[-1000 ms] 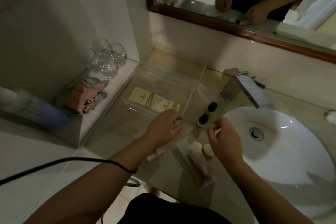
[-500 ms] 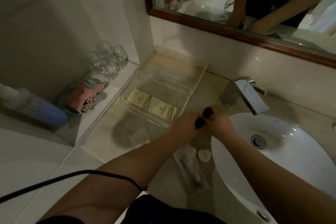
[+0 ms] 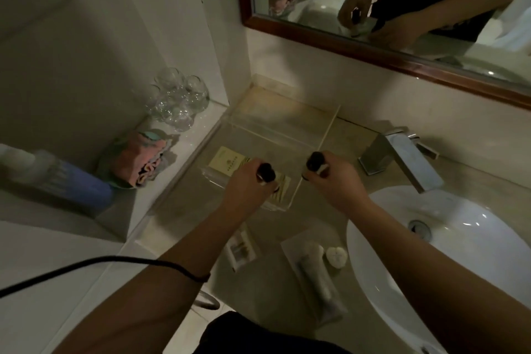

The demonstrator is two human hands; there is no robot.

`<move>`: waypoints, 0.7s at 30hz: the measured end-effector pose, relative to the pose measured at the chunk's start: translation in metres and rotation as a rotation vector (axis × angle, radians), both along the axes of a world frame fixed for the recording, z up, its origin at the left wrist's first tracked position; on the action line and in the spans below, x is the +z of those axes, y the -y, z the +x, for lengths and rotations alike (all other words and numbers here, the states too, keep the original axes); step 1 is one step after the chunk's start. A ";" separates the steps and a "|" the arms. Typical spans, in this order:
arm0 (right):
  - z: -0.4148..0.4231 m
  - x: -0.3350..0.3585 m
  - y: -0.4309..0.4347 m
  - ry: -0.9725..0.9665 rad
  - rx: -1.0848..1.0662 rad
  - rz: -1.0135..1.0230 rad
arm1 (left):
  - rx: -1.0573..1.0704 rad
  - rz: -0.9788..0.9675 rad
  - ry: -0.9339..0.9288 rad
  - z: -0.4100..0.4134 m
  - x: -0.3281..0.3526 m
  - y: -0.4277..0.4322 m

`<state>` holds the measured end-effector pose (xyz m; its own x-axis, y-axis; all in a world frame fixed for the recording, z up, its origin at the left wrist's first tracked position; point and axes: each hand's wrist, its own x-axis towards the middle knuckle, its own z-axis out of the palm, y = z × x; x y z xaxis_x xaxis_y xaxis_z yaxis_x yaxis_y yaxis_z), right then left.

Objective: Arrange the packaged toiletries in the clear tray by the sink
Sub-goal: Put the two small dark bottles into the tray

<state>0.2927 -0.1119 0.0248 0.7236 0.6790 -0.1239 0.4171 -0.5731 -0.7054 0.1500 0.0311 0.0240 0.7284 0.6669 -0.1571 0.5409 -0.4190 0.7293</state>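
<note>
Over the clear tray point(image 3: 330, 127), left hand point(image 3: 247, 194) and right hand point(image 3: 334, 182) each grip a bottle point(image 3: 266, 172), best stood upright beside the packet point(image 3: 227, 159).

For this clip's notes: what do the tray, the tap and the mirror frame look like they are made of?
Tray: clear rigid plastic, probably acrylic. The counter shows through it and its thin edges catch the light.
Tap: metal with a satin silver finish and soft, dull reflections.
Mirror frame: wood or a wood-look material, reddish-brown and smooth with a slight sheen.
</note>
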 end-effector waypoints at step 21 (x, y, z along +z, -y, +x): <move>0.002 -0.003 -0.088 0.137 0.550 -0.480 | 0.069 0.208 -0.289 0.006 -0.027 0.004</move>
<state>0.2951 -0.0242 0.0215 0.3246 0.8419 -0.4311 0.7993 -0.4878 -0.3508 0.1555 0.0275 -0.0032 0.6255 0.7525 -0.2062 0.7448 -0.4972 0.4450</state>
